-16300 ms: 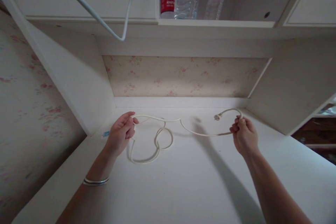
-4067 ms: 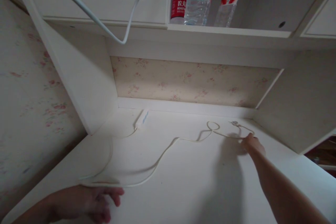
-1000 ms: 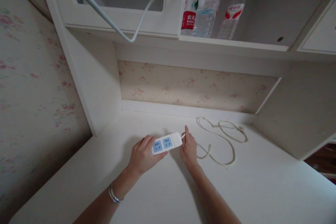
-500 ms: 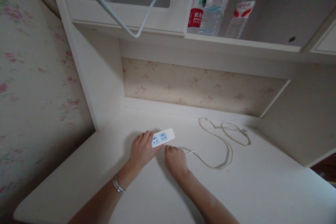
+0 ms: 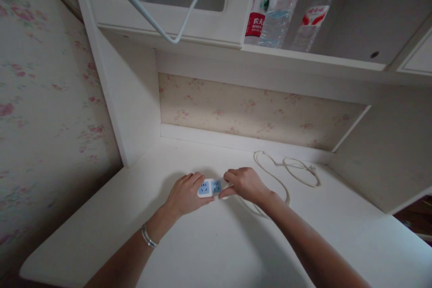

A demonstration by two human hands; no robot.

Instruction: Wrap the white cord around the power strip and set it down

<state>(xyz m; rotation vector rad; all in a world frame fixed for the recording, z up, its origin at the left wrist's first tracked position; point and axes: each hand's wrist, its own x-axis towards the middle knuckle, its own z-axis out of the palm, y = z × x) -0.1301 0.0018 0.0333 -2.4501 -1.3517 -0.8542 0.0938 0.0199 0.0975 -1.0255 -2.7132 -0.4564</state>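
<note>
A white power strip (image 5: 209,188) with blue socket faces is held just above the desk. My left hand (image 5: 186,192), with a silver bracelet at the wrist, is closed around its left end. My right hand (image 5: 245,183) has thumb and fingers at its right end, which they partly cover; they look closed on it. From under my right hand a pale cord (image 5: 285,191) runs in loops over the desk to the right, with its far end near the back edge.
The white desk (image 5: 162,252) carries a raised back edge and side panels. Overhead, a cabinet shelf (image 5: 320,59) holds several plastic bottles (image 5: 278,20). A pale blue cable (image 5: 148,17) hangs down at the upper left, in front of a cabinet door.
My right hand has moved up and right, from below the power strip to its right end. The strip has turned level and sits slightly lower in view.
</note>
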